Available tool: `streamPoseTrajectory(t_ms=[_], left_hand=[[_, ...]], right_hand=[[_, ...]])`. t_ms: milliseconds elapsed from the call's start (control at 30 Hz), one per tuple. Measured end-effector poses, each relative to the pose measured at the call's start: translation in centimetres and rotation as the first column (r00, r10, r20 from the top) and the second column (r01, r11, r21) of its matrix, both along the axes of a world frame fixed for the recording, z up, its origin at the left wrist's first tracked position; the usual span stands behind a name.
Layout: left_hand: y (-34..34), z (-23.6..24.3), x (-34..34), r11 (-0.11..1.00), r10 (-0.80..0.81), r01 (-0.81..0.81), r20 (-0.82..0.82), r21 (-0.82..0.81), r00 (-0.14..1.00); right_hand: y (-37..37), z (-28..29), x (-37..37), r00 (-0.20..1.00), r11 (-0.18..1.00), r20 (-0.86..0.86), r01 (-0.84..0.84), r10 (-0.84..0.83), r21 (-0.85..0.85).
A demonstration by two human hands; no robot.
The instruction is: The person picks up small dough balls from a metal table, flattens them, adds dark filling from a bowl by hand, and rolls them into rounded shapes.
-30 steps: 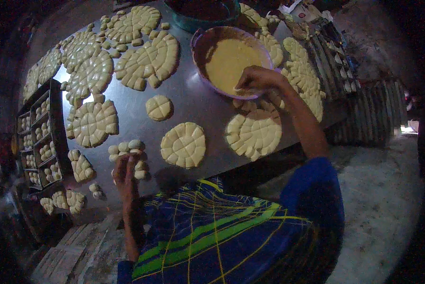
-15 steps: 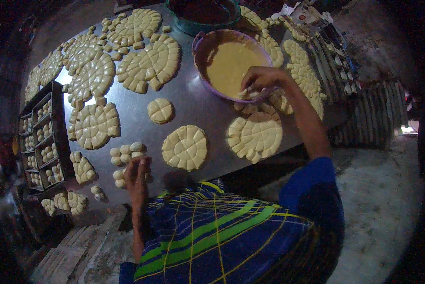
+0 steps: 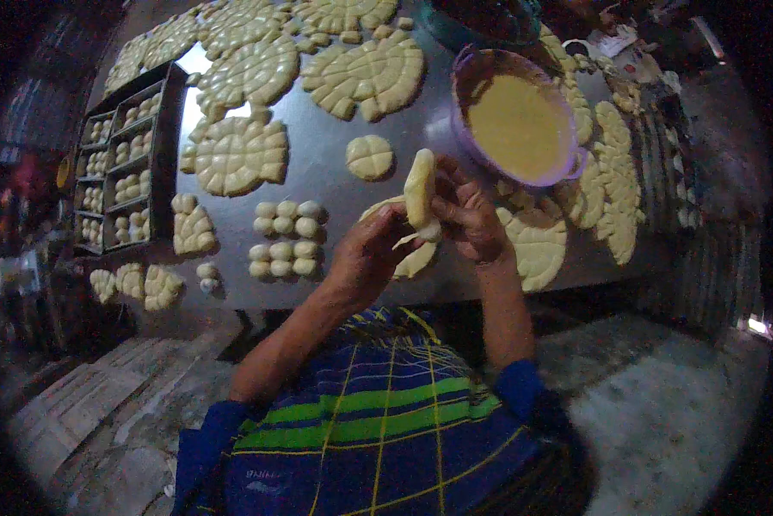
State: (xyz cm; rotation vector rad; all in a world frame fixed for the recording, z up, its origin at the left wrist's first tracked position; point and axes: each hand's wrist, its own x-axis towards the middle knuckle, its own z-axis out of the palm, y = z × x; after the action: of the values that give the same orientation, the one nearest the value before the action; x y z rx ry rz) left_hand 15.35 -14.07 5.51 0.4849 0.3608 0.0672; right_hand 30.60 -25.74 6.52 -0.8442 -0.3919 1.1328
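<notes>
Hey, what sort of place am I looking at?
Probably a bakery or dough workroom: scored dough rounds lie across a metal table, a divided tray holds small dough balls, and a purple tub holds a yellowish mixture.

On the table [image 3: 322,159] I see a basin [image 3: 541,181] beyond the right hand [image 3: 470,211], dough balls [image 3: 283,260] left of the left hand [image 3: 360,249], a tray [image 3: 169,120] farther left.

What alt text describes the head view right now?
Left hand and right hand hold a piece of dough above a metal table. Around them are scored dough rounds, a purple basin of yellow mixture, and a divided tray of dough balls.
</notes>
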Motion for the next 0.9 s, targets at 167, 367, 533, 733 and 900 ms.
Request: streamPoseTrajectory(t_ms=[167,367,533,733,900], left_hand=[[1.9,-1.2,-3.0,0.984,0.159,-0.159,-0.003,-0.076,0.987],[5.2,0.7,-5.5,0.950,0.262,-0.268,-0.062,-0.159,0.963],[8.3,0.7,-7.6,0.916,0.294,-0.244,-0.119,0.320,0.948],[11.2,2.1,-10.2,0.749,0.250,-0.151,-0.064,0.645,0.966],[13.7,2.4,-12.4,0.733,-0.029,0.039,-0.025,0.679,0.999]], right_hand=[[2.3,-2.0,-3.8,0.993,0.997,-0.115,0.045,-0.038,0.055],[4.4,-2.4,-7.7,0.981,0.977,0.003,0.193,-0.194,0.094],[6.4,0.3,-10.0,0.145,0.977,0.986,0.208,-0.082,0.050],[8.3,3.5,-11.4,-0.343,0.991,0.933,0.112,0.106,-0.071],[10.7,6.1,-12.4,0.019,0.949,0.980,0.243,0.200,-0.199]])
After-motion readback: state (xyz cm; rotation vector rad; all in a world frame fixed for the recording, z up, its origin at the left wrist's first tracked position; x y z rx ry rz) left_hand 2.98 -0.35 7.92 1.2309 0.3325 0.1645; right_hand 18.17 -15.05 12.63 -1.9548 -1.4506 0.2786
